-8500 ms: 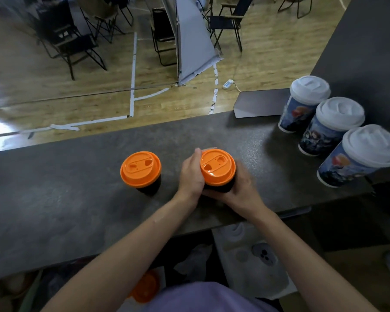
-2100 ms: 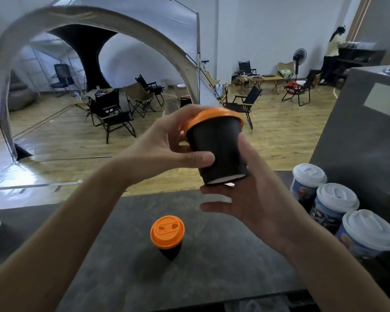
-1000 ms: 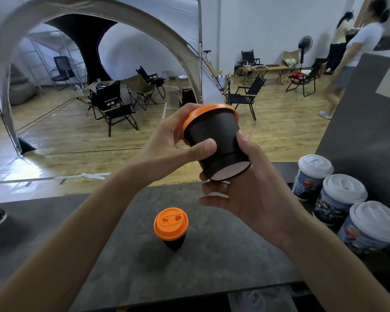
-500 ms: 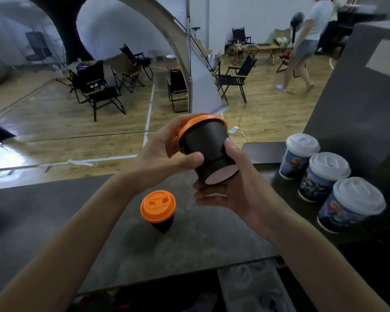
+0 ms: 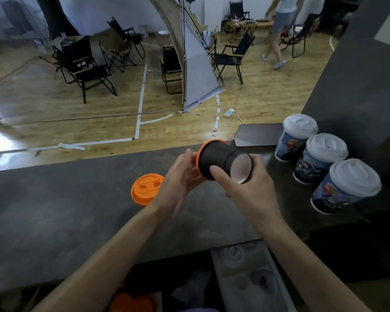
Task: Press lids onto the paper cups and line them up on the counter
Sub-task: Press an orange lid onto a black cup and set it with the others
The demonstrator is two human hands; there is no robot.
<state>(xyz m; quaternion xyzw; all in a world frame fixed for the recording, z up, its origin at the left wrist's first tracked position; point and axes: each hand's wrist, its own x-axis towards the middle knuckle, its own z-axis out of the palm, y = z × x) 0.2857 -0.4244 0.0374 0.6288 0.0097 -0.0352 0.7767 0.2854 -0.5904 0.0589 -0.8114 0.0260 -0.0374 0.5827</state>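
Observation:
A black paper cup [image 5: 218, 159] with an orange lid is held tilted on its side just above the dark counter [image 5: 65, 210], its pale base turned toward me. My left hand [image 5: 178, 183] grips the lid end and my right hand [image 5: 245, 190] wraps the base end. A second black cup with an orange lid [image 5: 145, 188] stands upright on the counter just left of my left hand. Three tall printed cups with white lids [image 5: 298, 136] [image 5: 322, 157] [image 5: 349, 185] stand in a diagonal row at the right.
A tall grey block [image 5: 358, 86] rises behind the white-lidded cups. A dark flat panel [image 5: 257, 137] lies at the counter's far edge. Below the near edge sit a tray with white lids [image 5: 248, 280] and orange lids [image 5: 131, 302]. A person walks on the floor far right.
The view has tipped downward. The held cup has come down toward the counter and tilted further, so its base faces me. The person in the background has walked on.

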